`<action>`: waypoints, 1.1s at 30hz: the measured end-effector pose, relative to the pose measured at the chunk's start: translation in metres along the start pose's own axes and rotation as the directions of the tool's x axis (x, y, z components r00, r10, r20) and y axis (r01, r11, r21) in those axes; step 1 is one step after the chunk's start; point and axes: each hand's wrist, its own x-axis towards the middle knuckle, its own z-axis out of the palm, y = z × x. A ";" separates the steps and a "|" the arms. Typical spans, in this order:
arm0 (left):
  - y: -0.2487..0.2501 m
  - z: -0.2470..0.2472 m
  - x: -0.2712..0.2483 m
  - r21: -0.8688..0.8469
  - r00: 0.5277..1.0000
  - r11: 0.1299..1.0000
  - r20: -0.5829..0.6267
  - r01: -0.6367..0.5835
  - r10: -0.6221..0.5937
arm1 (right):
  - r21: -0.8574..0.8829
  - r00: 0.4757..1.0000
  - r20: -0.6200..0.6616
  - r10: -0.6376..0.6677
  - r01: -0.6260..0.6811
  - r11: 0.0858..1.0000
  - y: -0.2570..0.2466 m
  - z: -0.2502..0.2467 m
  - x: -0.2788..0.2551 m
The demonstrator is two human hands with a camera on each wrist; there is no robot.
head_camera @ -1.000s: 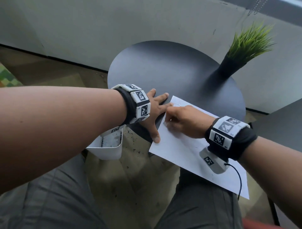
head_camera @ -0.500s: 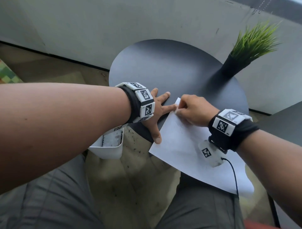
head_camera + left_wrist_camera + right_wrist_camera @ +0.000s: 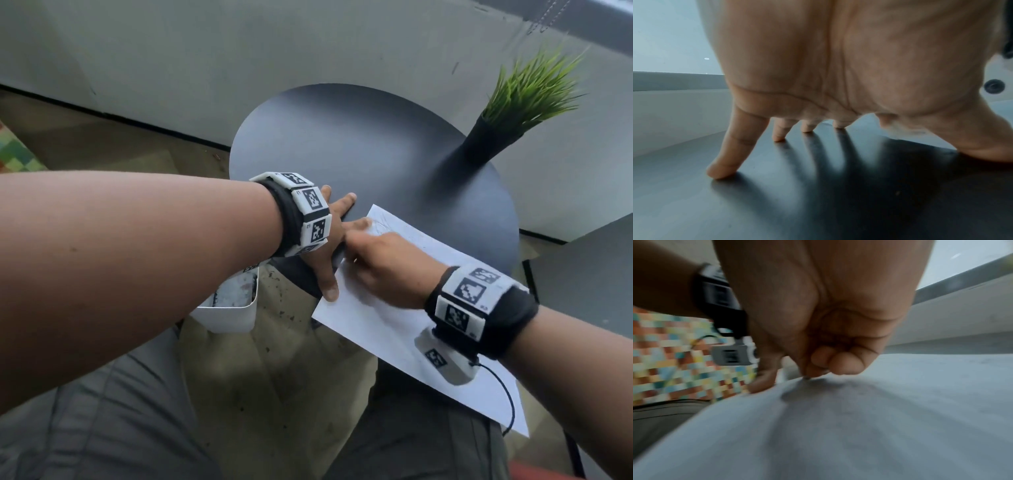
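Right wrist view: right hand [image 3: 818,321] fingers curled tight, pinching thin writing tool [image 3: 806,378]. Only tip shows, touching paper sheet [image 3: 859,426]; kind of tool unclear. Left hand [image 3: 329,246] splayed, straight fingertips pressed on round dark table [image 3: 376,154], thumb at sheet's left edge. Sheet lies on table's near right part, overhanging lap; faint lines at far corner. Potted grass plant [image 3: 513,109] well apart. Likely step: marking near the sheet's left edge. Next: short light strokes, sheet braced against sliding.
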 end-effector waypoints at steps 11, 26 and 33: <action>0.001 0.000 0.002 0.041 1.000 0.999 -0.007 0.016 -0.016 | -0.046 1.000 0.007 0.015 -0.015 0.999 0.014 0.001 -0.003; 0.005 -0.002 0.001 0.045 0.999 0.998 0.009 0.036 -0.036 | 0.095 0.962 -0.039 0.271 -0.267 0.959 0.052 -0.015 0.005; 0.011 -0.003 0.001 -0.069 0.998 0.996 -0.018 0.057 -0.058 | 0.152 0.933 -0.081 0.351 -0.337 0.929 0.059 -0.008 0.006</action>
